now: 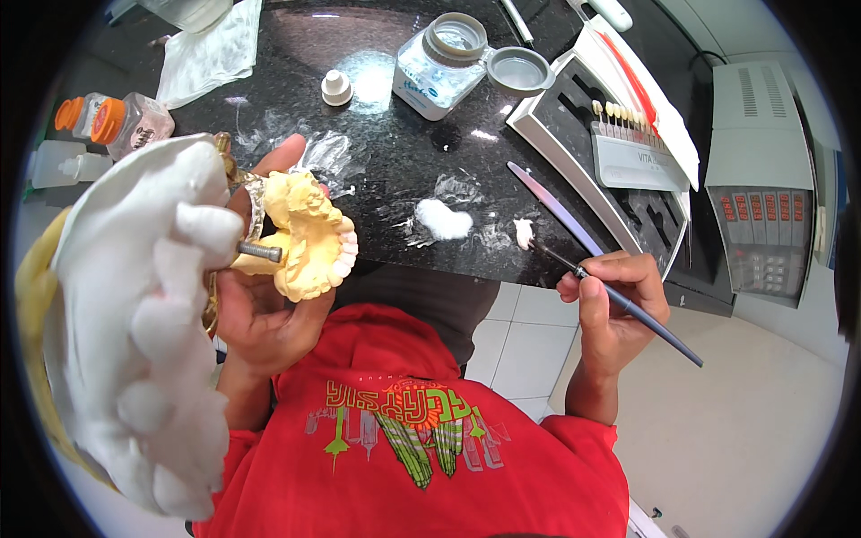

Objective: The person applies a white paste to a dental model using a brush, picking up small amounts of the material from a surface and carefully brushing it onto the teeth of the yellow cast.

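Observation:
My left hand is wrapped round a dental articulator, a hinged metal frame with plaster casts. A yellow dental cast with a row of white teeth faces right. Nearer the camera, a large white plaster cast hides much of the frame; a metal screw sticks out between them. My right hand pinches a slim dark brush by its handle. The brush tip touches or nearly touches a small creamy blob on the black countertop. Left of that blob lies a mound of white powder.
A blue-handled spatula lies against a grey tray carrying a tooth shade guide. Behind stand an open jar and a white stopper. Orange-capped bottles are far left; a machine with red displays stands right.

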`<state>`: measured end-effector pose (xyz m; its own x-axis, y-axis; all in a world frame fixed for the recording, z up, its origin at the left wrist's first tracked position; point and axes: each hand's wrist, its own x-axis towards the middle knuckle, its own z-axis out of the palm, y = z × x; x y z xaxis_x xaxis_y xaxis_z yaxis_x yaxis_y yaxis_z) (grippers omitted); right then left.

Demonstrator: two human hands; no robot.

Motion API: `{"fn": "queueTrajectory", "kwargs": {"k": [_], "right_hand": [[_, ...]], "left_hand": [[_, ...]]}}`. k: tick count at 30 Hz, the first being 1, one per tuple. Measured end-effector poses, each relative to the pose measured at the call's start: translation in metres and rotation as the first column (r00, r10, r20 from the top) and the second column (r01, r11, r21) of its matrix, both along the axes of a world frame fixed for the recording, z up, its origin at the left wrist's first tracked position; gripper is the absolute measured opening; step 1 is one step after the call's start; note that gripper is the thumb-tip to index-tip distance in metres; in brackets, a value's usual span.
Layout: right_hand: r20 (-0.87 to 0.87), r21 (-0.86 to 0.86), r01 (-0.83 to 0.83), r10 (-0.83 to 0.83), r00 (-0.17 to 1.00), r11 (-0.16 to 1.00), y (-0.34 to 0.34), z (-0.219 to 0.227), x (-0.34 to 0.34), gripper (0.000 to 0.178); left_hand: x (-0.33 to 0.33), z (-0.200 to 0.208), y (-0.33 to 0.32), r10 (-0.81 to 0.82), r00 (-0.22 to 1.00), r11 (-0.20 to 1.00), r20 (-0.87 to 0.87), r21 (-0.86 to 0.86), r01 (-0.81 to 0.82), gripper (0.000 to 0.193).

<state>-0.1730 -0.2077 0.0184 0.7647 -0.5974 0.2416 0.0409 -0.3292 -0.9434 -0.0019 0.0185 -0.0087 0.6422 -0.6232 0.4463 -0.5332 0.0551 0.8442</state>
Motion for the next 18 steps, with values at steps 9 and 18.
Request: {"fn": "queueTrajectory", "kwargs": {"k": [9,18], "right_hand": [[0.127,0.074,-0.050,0.040,0.991,0.996,0.009,0.002,0.006,0.010],[0.297,-0.242,-0.376,0.437,0.849,0.895,0.033,0.003,0.045,0.014]], "left_hand": [[-0.005,-0.022,-0.010,-0.236,0.933,0.844,-0.271,-0.532,0.059,0.073],[-0.006,-0.004,-0.006,-0.033,0.972,0.980,-0.232,-0.198,-0.014,0.079]]}}
